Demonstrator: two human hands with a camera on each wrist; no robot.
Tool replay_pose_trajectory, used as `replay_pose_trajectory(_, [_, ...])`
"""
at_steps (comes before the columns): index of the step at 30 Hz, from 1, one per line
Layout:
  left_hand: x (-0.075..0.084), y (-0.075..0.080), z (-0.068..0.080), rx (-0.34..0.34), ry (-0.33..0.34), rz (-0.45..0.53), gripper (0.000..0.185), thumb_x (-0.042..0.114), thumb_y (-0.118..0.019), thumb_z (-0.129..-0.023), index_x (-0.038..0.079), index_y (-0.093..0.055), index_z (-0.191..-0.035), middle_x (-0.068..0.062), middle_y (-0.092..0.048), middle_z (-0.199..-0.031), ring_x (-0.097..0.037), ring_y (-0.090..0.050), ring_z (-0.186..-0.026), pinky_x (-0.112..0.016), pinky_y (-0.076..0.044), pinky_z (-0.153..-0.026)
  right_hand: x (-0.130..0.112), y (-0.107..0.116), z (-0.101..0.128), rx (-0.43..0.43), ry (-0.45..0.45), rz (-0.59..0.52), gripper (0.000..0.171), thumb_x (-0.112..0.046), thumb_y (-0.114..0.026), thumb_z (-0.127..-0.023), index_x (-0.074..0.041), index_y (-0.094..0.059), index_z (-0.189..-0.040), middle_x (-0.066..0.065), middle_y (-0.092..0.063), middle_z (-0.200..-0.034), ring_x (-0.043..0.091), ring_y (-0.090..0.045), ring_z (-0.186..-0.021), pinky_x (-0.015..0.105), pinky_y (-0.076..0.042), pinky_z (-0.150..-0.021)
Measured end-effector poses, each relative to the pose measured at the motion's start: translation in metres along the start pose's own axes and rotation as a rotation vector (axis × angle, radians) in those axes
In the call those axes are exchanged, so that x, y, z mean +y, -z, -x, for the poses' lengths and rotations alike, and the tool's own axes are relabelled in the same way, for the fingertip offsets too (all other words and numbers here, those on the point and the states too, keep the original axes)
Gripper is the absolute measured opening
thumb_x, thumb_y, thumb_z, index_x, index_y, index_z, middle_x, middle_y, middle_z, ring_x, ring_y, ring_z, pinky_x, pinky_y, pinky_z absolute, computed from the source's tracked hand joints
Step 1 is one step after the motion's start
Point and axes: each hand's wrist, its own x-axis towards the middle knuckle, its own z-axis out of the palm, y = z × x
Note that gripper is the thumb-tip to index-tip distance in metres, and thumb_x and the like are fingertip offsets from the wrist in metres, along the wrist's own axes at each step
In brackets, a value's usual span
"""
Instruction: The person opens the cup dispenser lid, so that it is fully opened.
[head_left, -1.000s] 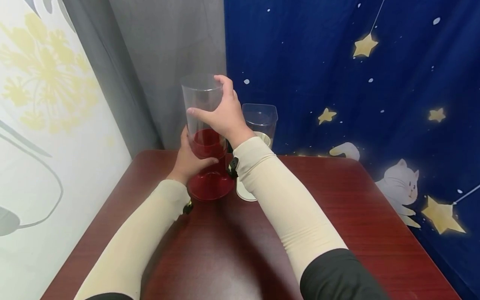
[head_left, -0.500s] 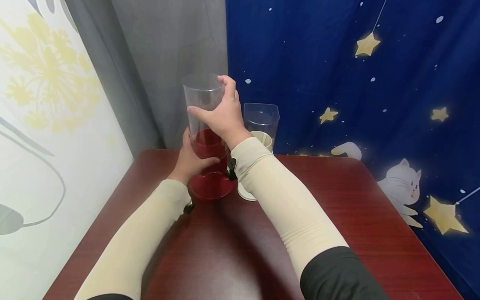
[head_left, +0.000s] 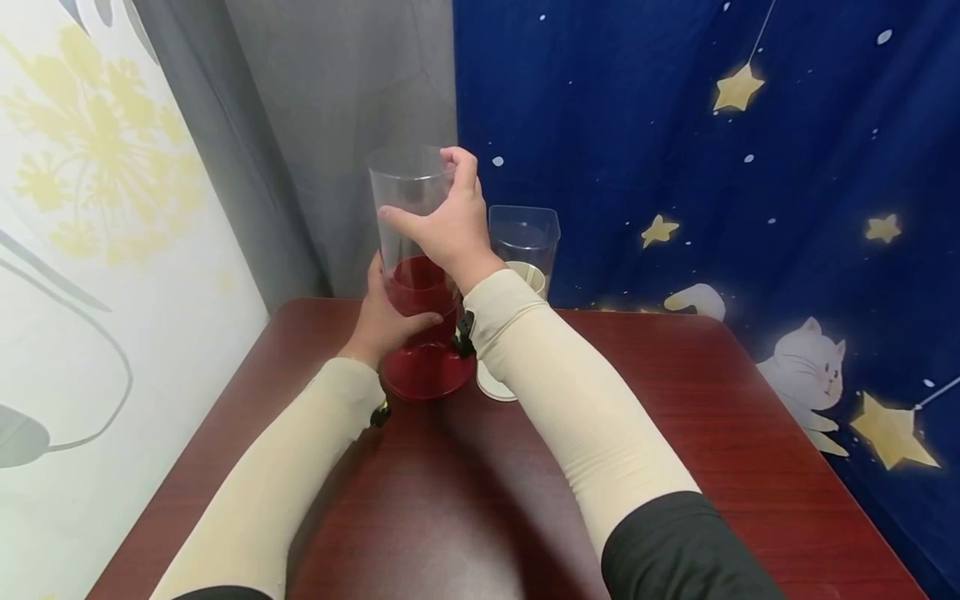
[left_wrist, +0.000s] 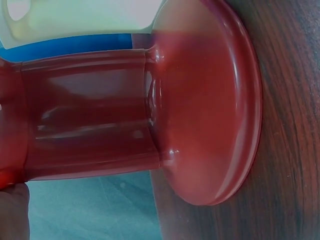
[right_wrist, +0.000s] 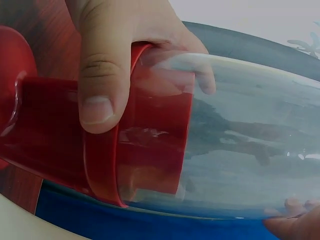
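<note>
A clear plastic cylinder (head_left: 405,196) stands in a red cup-like collar on a red stemmed base (head_left: 427,372) at the back of the dark wooden table (head_left: 675,400). My left hand (head_left: 390,312) grips the red collar (right_wrist: 150,150), with its thumb (right_wrist: 100,75) across the front. My right hand (head_left: 431,208) holds the cylinder near its rim, and one fingertip (right_wrist: 295,222) shows through the clear wall (right_wrist: 250,140). The round red foot (left_wrist: 210,100) sits flat on the table (left_wrist: 290,150).
Just behind and to the right stands a second clear container (head_left: 525,237) on a cream base (head_left: 491,385), close to my right forearm. A grey curtain and a blue star-patterned cloth hang behind the table. A white patterned wall borders the left edge.
</note>
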Motion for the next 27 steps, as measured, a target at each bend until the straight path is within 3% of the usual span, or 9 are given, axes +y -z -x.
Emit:
replay_pose_trajectory(11, [-0.001,-0.001,0.0,-0.011,0.009,0.005,0.129,0.037,-0.097,-0.074,0.048,-0.005,-0.163,-0.002,-0.047,-0.157,-0.025,-0.048,-0.144,-0.055,-0.05,-0.112,0.0,0.003,-0.005,0.02,0.016,-0.047,0.102,-0.043,-0.095,-0.074,-0.028,-0.032,-0.152,0.0,-0.045,-0.158,0.009,-0.047,-0.144,0.021,-0.041,-0.117])
replay_pose_trajectory(20, [0.001,0.001,0.002,-0.012,0.007,0.006,0.127,0.04,-0.097,-0.075,0.044,-0.007,-0.164,-0.002,-0.047,-0.156,-0.025,-0.048,-0.143,-0.057,-0.051,-0.111,0.009,0.004,-0.005,-0.034,0.016,-0.02,0.12,-0.048,-0.097,-0.068,-0.041,-0.022,-0.161,-0.008,-0.033,-0.165,0.008,-0.038,-0.149,0.033,-0.045,-0.118])
replay_pose_trajectory(27, [0.002,0.0,0.003,-0.008,0.014,-0.01,0.129,0.041,-0.097,-0.074,0.042,-0.005,-0.165,-0.004,-0.046,-0.158,-0.026,-0.048,-0.144,-0.056,-0.051,-0.111,0.013,0.002,-0.004,-0.058,0.028,-0.073,0.118,-0.039,-0.098,-0.07,-0.039,-0.021,-0.159,-0.007,-0.032,-0.167,0.007,-0.039,-0.15,0.028,-0.044,-0.118])
